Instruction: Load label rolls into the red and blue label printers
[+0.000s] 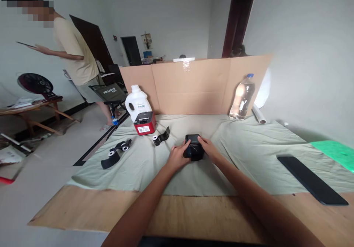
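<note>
Beyond the bare wooden edge [110, 208] nearest us, we hold a small black device [193, 139] at the middle of a pale green cloth [243, 165], our left hand [177, 157] and right hand [209, 149] clasping it from either side, thumbs at its top; we cannot tell how our hidden fingers sit. A long black slab [312, 180] lies to our right, overlapping cloth and wood. To our left, black rolls [117, 151] with white cores lie partly unwound, another roll [156, 140] nearer the device. Farther back, a red-and-black box [145, 124] stands before a white jug [138, 101], across from a clear blue-capped bottle [242, 98]. Cardboard [190, 88] rises behind; at far left, a person [74, 51] stands holding a thin, flat object [25, 44].
</note>
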The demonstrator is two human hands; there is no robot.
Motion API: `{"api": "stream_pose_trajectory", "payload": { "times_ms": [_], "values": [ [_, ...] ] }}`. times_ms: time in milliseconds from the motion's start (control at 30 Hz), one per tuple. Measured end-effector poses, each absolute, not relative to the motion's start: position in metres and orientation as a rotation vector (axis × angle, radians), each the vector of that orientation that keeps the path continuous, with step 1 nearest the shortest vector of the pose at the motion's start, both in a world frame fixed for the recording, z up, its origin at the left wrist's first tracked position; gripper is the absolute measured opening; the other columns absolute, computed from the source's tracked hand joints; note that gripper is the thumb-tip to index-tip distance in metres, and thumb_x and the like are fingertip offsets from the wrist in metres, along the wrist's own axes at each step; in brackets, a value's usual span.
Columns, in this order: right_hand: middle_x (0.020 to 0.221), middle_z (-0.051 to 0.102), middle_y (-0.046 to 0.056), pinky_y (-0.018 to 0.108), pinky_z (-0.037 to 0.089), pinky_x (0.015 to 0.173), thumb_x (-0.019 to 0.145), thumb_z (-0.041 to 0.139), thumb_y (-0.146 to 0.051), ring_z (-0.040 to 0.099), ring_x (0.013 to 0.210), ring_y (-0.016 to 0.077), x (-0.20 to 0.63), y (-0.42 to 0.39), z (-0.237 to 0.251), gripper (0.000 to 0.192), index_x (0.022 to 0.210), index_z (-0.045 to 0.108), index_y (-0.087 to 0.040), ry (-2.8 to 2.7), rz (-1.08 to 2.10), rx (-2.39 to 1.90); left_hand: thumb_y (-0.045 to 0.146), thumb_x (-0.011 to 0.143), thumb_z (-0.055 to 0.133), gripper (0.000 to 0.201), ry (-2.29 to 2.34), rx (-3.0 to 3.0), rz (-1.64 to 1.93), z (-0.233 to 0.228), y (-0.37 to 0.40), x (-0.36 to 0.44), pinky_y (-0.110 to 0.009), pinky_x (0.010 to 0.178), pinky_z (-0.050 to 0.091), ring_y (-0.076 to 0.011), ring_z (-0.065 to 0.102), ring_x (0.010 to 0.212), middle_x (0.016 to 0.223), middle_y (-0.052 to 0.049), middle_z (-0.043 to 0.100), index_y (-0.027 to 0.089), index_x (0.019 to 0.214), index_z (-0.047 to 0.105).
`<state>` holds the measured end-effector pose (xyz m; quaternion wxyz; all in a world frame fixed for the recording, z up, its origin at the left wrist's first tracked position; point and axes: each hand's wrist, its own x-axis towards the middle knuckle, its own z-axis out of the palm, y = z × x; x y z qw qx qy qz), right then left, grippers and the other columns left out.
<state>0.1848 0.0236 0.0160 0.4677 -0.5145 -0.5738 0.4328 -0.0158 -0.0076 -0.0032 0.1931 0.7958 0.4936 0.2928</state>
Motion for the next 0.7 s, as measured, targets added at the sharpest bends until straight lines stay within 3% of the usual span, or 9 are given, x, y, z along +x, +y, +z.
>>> {"api": "stream_pose_trajectory", "payload": {
  "times_ms": [133, 300, 500, 700],
  "values": [
    [0.105, 0.077, 0.009, 0.043, 0.047, 0.102, 0.085, 0.049, -0.067, 0.067, 0.106, 0.0288, 0.222, 0.043, 0.032, 0.058, 0.1, 0.077, -0.018, -1.374, 0.973, -1.272, 0.025, 0.067, 0.084, 0.091, 1.238, 2.259, 0.958, 0.014, 0.022, 0.021, -0.042, 0.116, 0.04, -0.0292, 0.05, 0.139, 0.152, -0.012, 0.05, 0.027, 0.15, 0.047],
    [0.086, 0.075, 0.011, 0.04, 0.049, 0.09, 0.084, 0.041, -0.072, 0.066, 0.091, 0.0285, 0.311, 0.098, 0.051, 0.066, 0.082, 0.074, -0.015, -1.257, 0.762, -1.421, 0.026, 0.064, 0.088, 0.088, 1.042, 2.263, 1.019, 0.032, 0.094, 0.116, -0.042, 0.116, 0.041, -0.0292, 0.053, 0.137, 0.148, -0.008, 0.055, 0.03, 0.145, 0.054],
    [0.102, 0.075, 0.014, 0.037, 0.048, 0.092, 0.086, 0.037, -0.072, 0.066, 0.1, 0.0289, 0.4, 0.141, 0.024, 0.07, 0.096, 0.075, -0.014, -0.971, 0.66, -1.526, 0.026, 0.061, 0.088, 0.084, 0.904, 2.273, 0.88, 0.017, 0.166, 0.226, -0.042, 0.11, 0.046, -0.0293, 0.063, 0.123, 0.136, -0.006, 0.066, 0.028, 0.14, 0.059],
    [0.113, 0.073, 0.019, 0.037, 0.047, 0.097, 0.092, 0.027, -0.068, 0.066, 0.106, 0.0288, 0.432, 0.148, -0.01, 0.078, 0.107, 0.073, -0.008, -0.93, 0.559, -1.535, 0.028, 0.063, 0.086, 0.084, 0.845, 2.299, 0.787, 0.002, 0.186, 0.26, -0.04, 0.111, 0.045, -0.0284, 0.061, 0.125, 0.141, -0.007, 0.062, 0.026, 0.142, 0.056]
  ]
}}
